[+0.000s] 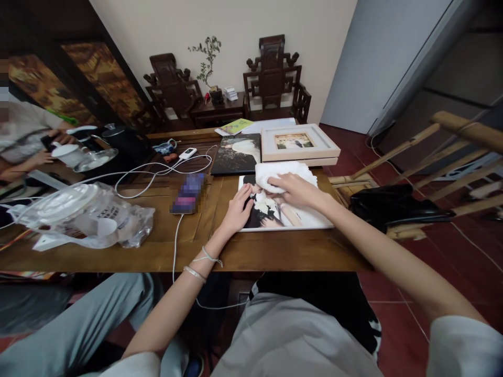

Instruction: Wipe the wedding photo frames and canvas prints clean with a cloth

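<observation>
Right hand (294,189) grips cloth (270,172), left hand (237,208) lies flat on photo panel (268,208); a frame (324,142) holds a picture (294,141).

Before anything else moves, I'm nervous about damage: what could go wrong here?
Any grit caught in the white cloth under the right hand might scratch the photo panel. The white cable runs from the phone over the front edge of the table, near the left arm, so a snag could drag the phone down.
</observation>
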`<state>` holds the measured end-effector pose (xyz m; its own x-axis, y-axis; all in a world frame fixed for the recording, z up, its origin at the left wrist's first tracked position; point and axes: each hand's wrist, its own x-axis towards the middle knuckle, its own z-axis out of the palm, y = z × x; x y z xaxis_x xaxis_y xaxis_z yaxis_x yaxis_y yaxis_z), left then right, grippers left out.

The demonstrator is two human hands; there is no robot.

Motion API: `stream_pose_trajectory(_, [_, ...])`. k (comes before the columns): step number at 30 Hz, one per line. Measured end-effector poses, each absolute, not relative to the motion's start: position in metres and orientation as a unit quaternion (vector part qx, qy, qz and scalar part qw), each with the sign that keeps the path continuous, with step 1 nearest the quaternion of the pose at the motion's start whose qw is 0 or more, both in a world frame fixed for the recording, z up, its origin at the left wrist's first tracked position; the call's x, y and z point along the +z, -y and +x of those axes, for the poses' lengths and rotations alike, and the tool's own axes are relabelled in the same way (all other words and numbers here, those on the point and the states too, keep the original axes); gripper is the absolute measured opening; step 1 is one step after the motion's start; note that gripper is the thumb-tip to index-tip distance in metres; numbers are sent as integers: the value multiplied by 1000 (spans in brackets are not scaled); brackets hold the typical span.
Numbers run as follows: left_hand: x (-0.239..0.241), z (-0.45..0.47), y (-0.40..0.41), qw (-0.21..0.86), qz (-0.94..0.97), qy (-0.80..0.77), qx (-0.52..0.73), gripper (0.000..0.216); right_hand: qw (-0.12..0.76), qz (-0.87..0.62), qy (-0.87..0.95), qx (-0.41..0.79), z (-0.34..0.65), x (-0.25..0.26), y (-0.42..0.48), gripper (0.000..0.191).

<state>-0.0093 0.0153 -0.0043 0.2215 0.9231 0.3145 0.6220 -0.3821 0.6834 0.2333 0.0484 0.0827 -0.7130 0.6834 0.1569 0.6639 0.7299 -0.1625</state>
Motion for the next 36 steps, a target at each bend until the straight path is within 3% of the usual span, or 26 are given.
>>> stream_pose_trajectory(7, [-5,-8,-17,211,751,-516,354,49,99,-286,953,-6,258,54,53,70])
stream_pose_trajectory(12, [-5,-8,-17,216,750,-512,359,49,89,-248,964,29,269,61,105,76])
stream_pose_trajectory(26, [-5,-12,-20,204,763,-508,343,49,103,-359,925,76,224,87,-55,46])
stream_pose_trajectory(36, [-1,-9,-18,201,764,-514,336,50,87,-284,955,17,264,54,55,67])
